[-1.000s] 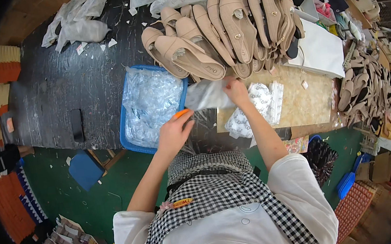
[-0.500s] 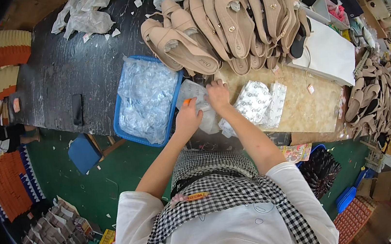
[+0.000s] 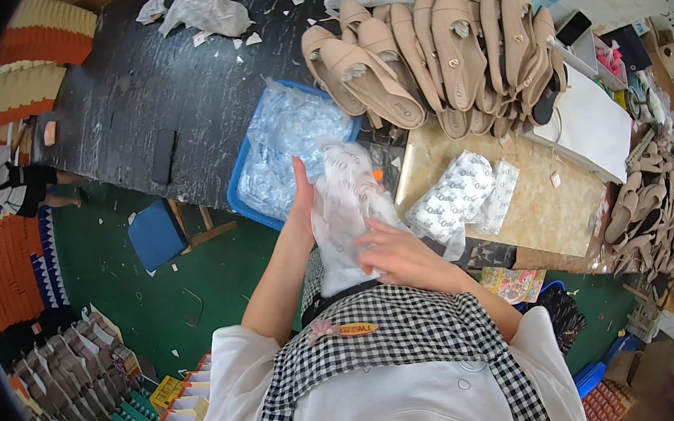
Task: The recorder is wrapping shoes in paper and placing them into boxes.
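Note:
A white printed tissue paper wrap (image 3: 345, 205) is held up in front of my apron; whether anything lies inside it I cannot see. My left hand (image 3: 300, 215) grips it along the left side, thumb up, its other fingers hidden behind the paper. Something orange, earlier seen on a left-hand finger, peeks out past the paper's right edge. Curled against the paper's lower right side are the fingers of my right hand (image 3: 397, 255). Right of my hands, a wrapped bundle (image 3: 457, 191) in the same printed paper lies on the tan board (image 3: 560, 212).
A blue basket (image 3: 235, 191) of crumpled clear plastic stands behind my left hand. Beige slip-on shoes (image 3: 456, 53) are lined up at the back of the black table (image 3: 123, 110), and loose paper (image 3: 203, 8) lies far left. A white box (image 3: 573, 114) stands at right.
Both hands have drawn back from the table toward my apron, lifting the tissue paper up. The left hand is now behind it and the right in front. The whole view has shifted.

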### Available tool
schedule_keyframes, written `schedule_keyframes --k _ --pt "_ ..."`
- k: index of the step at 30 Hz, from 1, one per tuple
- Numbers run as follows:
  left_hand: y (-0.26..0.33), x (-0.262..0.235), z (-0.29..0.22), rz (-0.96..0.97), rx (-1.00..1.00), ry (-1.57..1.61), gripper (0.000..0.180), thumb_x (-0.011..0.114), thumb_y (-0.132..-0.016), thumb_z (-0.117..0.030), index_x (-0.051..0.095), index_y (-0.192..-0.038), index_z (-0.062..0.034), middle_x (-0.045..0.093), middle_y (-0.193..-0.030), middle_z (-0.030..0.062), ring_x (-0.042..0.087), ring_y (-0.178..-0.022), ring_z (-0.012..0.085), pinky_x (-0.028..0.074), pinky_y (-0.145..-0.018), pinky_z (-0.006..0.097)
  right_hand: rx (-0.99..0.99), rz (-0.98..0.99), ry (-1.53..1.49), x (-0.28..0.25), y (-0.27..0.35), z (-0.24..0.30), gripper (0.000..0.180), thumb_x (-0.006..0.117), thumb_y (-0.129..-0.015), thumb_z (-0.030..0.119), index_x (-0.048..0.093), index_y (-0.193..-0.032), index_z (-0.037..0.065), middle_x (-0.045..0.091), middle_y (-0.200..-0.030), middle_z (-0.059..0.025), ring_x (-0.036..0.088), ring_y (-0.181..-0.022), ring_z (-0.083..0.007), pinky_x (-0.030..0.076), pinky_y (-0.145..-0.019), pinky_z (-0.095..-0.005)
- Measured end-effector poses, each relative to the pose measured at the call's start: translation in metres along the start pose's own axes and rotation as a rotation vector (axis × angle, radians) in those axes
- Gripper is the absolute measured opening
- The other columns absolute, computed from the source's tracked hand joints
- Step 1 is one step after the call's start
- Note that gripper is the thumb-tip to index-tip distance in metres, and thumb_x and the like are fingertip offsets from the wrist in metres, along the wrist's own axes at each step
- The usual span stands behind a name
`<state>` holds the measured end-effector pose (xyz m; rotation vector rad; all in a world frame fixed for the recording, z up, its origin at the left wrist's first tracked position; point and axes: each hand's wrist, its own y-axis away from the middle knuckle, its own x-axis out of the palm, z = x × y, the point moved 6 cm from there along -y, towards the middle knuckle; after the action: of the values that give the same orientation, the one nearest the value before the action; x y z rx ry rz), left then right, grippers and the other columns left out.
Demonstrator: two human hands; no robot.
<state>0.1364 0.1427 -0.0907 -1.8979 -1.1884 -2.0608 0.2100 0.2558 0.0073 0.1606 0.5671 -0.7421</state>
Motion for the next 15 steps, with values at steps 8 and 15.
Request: schedule_keyframes --k 8,15 --pt "0.026 0.018 -0.085 -0.346 0.380 -0.820 0.023 0.060 -0.094 -0.022 0.070 -0.099 -0.0015 0.070 -0.087 0.0048 0.067 -0.077 0.0110 0.055 -0.070 0.027 0.177 -0.111 0.146 -0.010 0.001 -0.027 0.018 0.061 -0.066 -0.001 0.054 -0.079 0.010 0.061 -0.079 -0.0063 0.059 -0.093 -0.0234 0.034 -0.113 -0.0431" --pt "0.052 0.037 -0.122 -0.363 0.626 -0.823 0.021 0.062 -0.091 -0.012 0.066 -0.108 0.0003 0.070 -0.095 0.0072 0.067 -0.083 0.0132 0.056 -0.074 0.029 0.257 -0.114 0.346 -0.028 -0.014 -0.043 0.018 0.063 -0.073 0.006 0.061 -0.091 0.008 0.065 -0.088 -0.0096 0.057 -0.103 -0.0286 0.034 -0.111 -0.0448"
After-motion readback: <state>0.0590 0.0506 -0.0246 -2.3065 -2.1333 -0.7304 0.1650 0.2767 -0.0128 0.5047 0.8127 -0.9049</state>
